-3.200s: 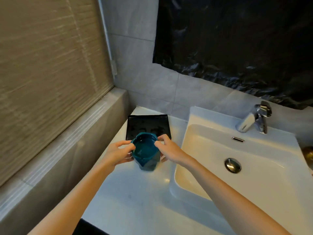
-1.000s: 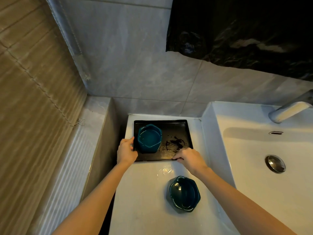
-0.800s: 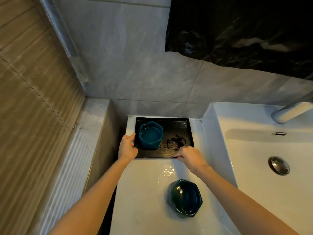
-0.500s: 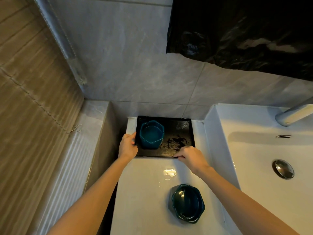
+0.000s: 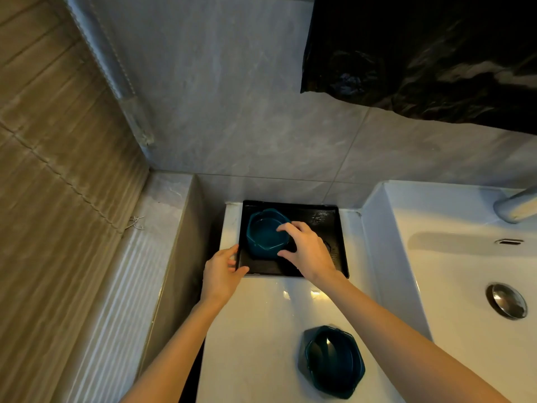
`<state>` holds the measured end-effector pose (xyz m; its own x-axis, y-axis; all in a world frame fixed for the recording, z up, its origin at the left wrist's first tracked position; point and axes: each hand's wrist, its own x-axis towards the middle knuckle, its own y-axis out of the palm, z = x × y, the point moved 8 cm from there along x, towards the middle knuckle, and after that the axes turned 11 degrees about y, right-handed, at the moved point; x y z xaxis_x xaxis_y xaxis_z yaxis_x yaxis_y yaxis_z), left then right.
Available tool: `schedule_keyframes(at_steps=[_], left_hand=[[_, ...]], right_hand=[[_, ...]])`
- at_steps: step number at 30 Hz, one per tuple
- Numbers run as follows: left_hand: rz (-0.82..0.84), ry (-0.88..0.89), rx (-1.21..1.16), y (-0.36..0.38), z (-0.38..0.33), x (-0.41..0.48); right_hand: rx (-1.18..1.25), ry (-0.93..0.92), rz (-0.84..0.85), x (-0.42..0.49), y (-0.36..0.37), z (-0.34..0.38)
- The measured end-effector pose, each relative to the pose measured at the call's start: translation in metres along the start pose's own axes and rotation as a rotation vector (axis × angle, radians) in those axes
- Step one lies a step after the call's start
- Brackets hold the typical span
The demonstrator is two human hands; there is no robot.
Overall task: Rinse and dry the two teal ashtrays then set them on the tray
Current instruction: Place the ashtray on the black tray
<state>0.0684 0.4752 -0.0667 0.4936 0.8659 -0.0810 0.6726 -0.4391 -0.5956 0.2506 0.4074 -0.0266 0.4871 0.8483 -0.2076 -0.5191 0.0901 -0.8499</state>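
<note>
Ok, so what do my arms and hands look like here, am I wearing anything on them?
The left forearm and right forearm are bare as far as the frame shows, with no sleeves in view. The left hand and right hand wear no gloves, and no ring, watch or bracelet shows on them.

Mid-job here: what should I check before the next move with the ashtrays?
1. Right hand grips first ashtray on the tray: ok.
2. Left hand holds tray's near-left corner: ok.
3. Free space on tray beside first ashtray: ok.
4. Second ashtray on tray: not ok, it sits on the counter.
5. Ashtrays dry: cannot tell.
</note>
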Motion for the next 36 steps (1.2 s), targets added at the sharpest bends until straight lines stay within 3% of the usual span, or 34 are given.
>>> schedule_keyframes(at_steps=[13, 20, 25, 30, 36], left_hand=[[0.037, -0.032, -0.023, 0.002, 0.001, 0.003], [0.055, 0.061, 0.077, -0.007, -0.021, -0.013], [0.166, 0.126, 0.045, 0.006, -0.051, -0.061], [0.298, 0.066, -0.005, 0.037, -0.056, -0.116], [0.385, -0.063, 0.001, 0.073, -0.056, -0.166]], right_hand=[[-0.046, 0.061, -0.008, 0.035, -0.001, 0.0], [0.064, -0.006, -0.068, -0.006, -0.027, 0.007], [0.068, 0.046, 0.079, -0.078, -0.042, -0.025], [-0.061, 0.225, 0.233, -0.144, -0.026, -0.077], [-0.225, 0.368, 0.267, -0.183, -0.003, -0.106]])
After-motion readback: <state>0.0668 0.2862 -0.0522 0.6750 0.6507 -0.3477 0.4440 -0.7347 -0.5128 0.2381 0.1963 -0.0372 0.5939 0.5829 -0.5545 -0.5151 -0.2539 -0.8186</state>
